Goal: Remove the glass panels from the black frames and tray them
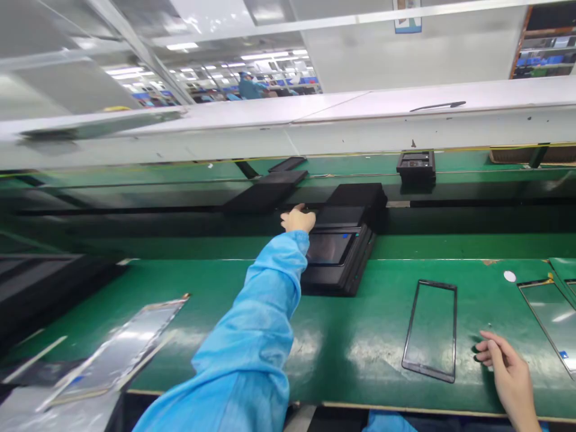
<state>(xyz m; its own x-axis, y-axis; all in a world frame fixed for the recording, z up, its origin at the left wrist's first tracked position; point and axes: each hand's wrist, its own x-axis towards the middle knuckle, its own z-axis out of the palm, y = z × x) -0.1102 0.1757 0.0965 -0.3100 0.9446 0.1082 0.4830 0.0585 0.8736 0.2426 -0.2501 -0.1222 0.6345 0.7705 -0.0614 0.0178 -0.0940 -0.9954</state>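
My left hand (298, 219), in a blue sleeve, reaches to the far left edge of a stack of black trays (330, 275). Its fingers are curled, and what they grip is hidden. On the stack lies a dark screen panel (327, 248) with a small blue tab. My right hand (508, 372) hovers low over the green bench, fingers loosely bent and apart, with nothing visible in it. Just left of it lies a thin black rectangular frame (454, 336). Further right is a clear panel (551, 318) with a blue tab.
A silvery screen panel (130, 342) lies at the left of the green bench (216, 282). More black trays (270, 189) sit behind, and a small dark stack (416, 168) stands under the white shelf (333, 114). Dark trays (45, 288) fill the far left. A person (251, 87) is in the distance.
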